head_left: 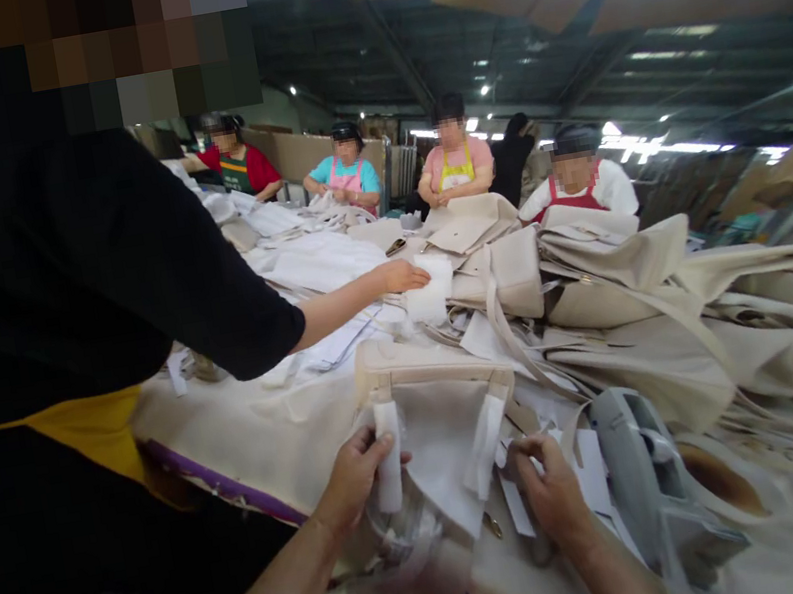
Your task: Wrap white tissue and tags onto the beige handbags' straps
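A beige handbag (440, 421) lies before me, with white foam-like wrapping on its two strap ends. The left wrapped strap (389, 450) is between the thumb and fingers of my left hand (356, 474). Right of the bag, beside the other wrapped strap (487, 444), my right hand (552, 486) has its fingers curled in a pinch; what they hold, if anything, cannot be made out. White paper strips (518, 505) lie under and next to that hand. A small metal clasp (492, 524) shows below the bag.
A grey tape dispenser (630, 445) stands at my right, near a brown-centred tape roll (723, 476). Beige bags (622, 330) pile up behind it. On the left, a co-worker's arm (344, 306) reaches across to a white foam sheet (430, 289). Several people sit along the far side.
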